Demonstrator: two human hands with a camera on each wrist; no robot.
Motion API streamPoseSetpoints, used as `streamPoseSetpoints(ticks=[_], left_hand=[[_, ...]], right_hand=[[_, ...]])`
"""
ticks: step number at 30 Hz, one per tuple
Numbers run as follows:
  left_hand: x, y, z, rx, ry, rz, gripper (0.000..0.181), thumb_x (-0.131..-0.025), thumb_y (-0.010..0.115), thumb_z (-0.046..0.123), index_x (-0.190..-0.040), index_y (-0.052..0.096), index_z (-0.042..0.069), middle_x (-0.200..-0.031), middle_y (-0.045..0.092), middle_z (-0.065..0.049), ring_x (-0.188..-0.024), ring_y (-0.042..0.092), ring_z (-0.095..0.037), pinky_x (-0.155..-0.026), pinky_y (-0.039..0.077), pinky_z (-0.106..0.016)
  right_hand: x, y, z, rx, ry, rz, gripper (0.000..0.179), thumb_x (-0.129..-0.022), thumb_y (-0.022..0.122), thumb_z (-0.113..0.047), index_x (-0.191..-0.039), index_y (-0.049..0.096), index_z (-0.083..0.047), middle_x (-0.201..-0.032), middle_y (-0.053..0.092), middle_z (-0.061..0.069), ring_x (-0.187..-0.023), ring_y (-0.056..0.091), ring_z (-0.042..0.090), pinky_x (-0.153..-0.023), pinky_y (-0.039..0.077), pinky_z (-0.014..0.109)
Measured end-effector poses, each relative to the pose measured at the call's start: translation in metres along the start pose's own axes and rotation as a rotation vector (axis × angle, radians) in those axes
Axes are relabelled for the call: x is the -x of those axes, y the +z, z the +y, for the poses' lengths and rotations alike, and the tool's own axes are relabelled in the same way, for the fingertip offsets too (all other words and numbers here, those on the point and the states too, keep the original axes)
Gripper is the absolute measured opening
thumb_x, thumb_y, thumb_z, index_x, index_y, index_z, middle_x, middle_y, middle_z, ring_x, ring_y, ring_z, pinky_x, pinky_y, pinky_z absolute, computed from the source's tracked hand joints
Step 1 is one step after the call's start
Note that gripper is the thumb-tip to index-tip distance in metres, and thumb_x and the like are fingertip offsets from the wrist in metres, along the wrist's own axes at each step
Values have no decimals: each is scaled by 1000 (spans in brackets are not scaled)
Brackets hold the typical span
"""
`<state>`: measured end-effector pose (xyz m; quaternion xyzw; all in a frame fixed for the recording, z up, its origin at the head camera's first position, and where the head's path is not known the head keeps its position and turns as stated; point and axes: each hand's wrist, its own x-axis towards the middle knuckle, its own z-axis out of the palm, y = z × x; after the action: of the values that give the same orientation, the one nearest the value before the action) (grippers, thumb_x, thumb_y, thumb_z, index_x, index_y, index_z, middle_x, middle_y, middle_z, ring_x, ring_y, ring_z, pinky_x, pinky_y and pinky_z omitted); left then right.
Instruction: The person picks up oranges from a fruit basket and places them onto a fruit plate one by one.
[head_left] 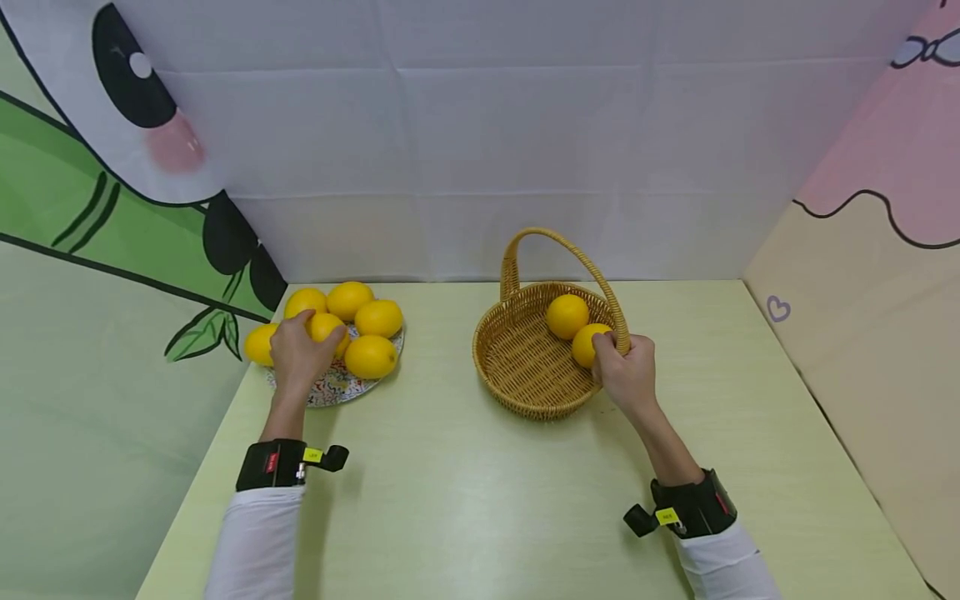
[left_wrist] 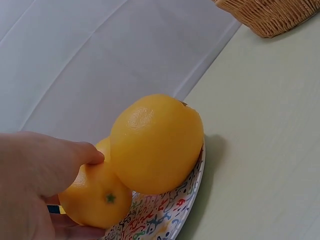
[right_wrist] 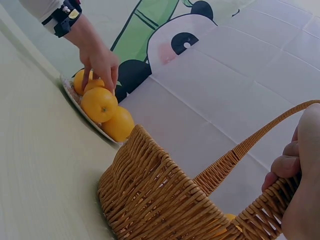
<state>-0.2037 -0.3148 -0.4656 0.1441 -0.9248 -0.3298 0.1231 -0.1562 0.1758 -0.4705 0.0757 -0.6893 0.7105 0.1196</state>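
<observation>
Orange (head_left: pixel 326 326) at frame left, pinched by the left hand (head_left: pixel 297 354), lifts cleanest straight up, right hand (head_left: pixel 630 373) gripping the basket handle (head_left: pixel 583 257).

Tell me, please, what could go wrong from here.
Lifting the orange that the left hand grips might dislodge fruit crowded beside it, rolling some off the patterned plate.

The right hand holds the wicker basket by one side of its handle, so a tug could tip it and roll the two oranges inside.

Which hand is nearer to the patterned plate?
Left. The left hand is over the patterned plate, holding a yellow fruit; the right hand is farther off, gripping the handle of the wicker basket.
</observation>
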Motion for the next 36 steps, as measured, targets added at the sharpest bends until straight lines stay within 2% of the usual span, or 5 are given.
streamPoseSetpoints(ticks=[9, 24, 36], left_hand=[[-2, 4, -4, -16, 1, -22, 74, -106, 76, 33, -164, 52, -6, -159, 59, -35, -141, 55, -53, -124, 47, -71], [-2, 6, -1, -70, 3, -53, 73, -107, 75, 35, -162, 53, -7, -154, 62, -36, -133, 57, -51, -121, 47, -69], [-1, 6, 1, -127, 16, -47, 73, -106, 75, 36, -162, 55, -6, -152, 63, -35, -128, 59, -52, -114, 49, -70]], right_hand=[[0, 1, 0, -25, -8, -5, 53, -109, 54, -3, -59, 37, 4, -47, 37, -8, -41, 31, 6, -39, 24, 23], [0, 1, -1, -37, -2, -5, 54, -108, 54, -3, -58, 36, 4, -46, 36, -8, -41, 30, 6, -39, 22, 24], [0, 0, 0, -33, -12, -12, 54, -108, 53, -2, -58, 36, 5, -46, 36, -8, -41, 29, 5, -38, 21, 24]])
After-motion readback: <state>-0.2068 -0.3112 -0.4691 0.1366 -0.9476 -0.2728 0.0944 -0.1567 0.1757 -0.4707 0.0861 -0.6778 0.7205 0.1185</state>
